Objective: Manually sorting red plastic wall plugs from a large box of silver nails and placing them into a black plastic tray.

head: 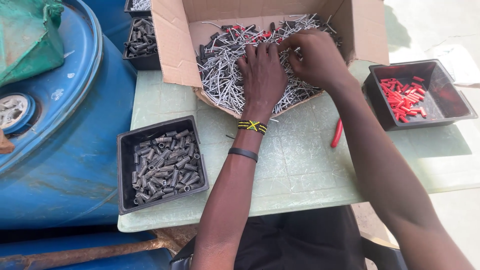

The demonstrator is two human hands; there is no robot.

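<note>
Both hands, left hand (261, 75) and right hand (312, 57), dig into the loose metal pins (225, 82) in the cardboard box (172, 45); left lies flat, can't tell what the right pinches; sharp ends could prick, or pins spill over the torn near edge onto the tabletop (300, 170)

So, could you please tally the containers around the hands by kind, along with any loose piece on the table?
Black plastic trays: 4, at near left, right, far left and top edge
Cardboard boxes: 1, with the left hand and right hand inside
Loose red pieces on the table: 1
Total: 6
</note>
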